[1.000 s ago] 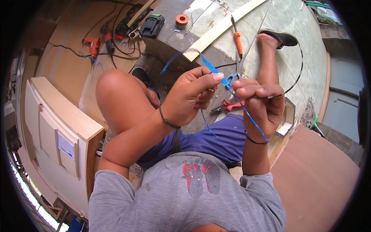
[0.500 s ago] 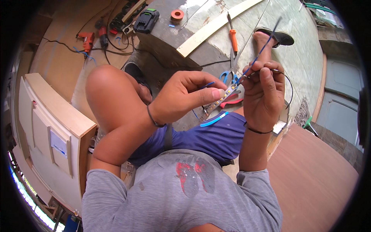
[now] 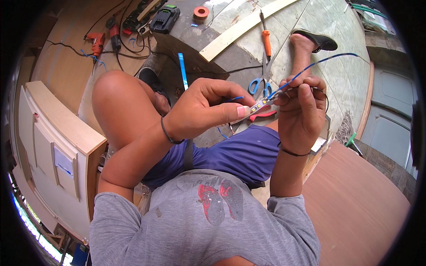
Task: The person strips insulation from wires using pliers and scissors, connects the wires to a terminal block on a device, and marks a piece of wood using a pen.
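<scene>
An LED strip (image 3: 258,107), narrow with small yellow chips, lies between my two hands. My left hand (image 3: 202,108) pinches it between thumb and forefinger; the palm hides part of its length. A blue-and-white band (image 3: 182,71) sticks up beyond that hand; whether it belongs to the strip I cannot tell. At the strip's far end, my right hand (image 3: 302,106) is closed on a blue wire (image 3: 330,57), which arcs away to the right with a bare-looking tip. A dark wire also runs through these fingers. Beneath the strip are red-handled pliers (image 3: 262,116) and blue-handled scissors (image 3: 254,86).
An orange-handled tool (image 3: 266,42) with a slim shaft lies beside a long wooden strip (image 3: 244,31). A black battery pack (image 3: 164,19) and an orange spool (image 3: 201,12) sit further off. Corded power tools (image 3: 96,43) are at far left, a curved cabinet (image 3: 62,146) nearer left.
The blue wire has swung from steeply upright to an arc toward the right. My left hand has shifted slightly left, and the blue-and-white band has moved from below the strip to beyond that hand.
</scene>
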`<state>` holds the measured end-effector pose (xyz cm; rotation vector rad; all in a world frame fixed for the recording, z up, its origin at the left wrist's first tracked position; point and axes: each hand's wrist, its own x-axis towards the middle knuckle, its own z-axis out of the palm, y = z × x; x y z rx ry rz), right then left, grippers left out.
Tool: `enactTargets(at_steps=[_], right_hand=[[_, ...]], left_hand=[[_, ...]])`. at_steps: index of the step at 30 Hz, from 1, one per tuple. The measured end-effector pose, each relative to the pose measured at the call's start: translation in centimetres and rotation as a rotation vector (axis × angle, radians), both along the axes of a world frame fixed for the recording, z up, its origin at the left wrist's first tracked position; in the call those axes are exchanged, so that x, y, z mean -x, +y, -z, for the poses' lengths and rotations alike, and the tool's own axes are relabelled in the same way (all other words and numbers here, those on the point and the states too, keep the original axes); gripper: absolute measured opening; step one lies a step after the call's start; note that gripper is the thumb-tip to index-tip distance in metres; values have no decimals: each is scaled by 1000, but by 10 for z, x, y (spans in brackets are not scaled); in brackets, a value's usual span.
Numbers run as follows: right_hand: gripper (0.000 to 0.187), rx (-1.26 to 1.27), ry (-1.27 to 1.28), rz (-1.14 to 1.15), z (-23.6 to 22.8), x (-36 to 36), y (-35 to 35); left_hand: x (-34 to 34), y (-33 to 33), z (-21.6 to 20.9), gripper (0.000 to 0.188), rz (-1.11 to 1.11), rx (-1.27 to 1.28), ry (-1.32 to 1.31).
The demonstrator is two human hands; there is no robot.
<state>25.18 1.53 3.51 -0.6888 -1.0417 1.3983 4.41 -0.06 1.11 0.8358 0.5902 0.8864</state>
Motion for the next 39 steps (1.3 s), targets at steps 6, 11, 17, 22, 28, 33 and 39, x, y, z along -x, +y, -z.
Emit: enactTargets(at_steps=[6, 11, 17, 22, 28, 33, 39], right_hand=[[17, 43, -2, 44, -1, 2, 0], [15, 66, -5, 34, -5, -14, 9], [14, -142, -89, 627, -42, -156, 68], [17, -231, 346, 778, -49, -332, 73], [27, 94, 504, 988, 116, -463, 48], [39, 647, 770, 827, 169, -349, 13], [25, 352, 425, 472, 90, -243, 39]], left_hand=[[0, 1, 2, 22, 17, -14, -3], [-2, 5, 6, 24, -3, -6, 83], [-4, 16, 34, 24, -175, 191, 24], [4, 19, 50, 20, -321, 255, 39], [4, 24, 61, 20, -330, 355, -11], [2, 24, 61, 19, -366, 415, 203], [10, 64, 116, 15, -586, 450, 327]])
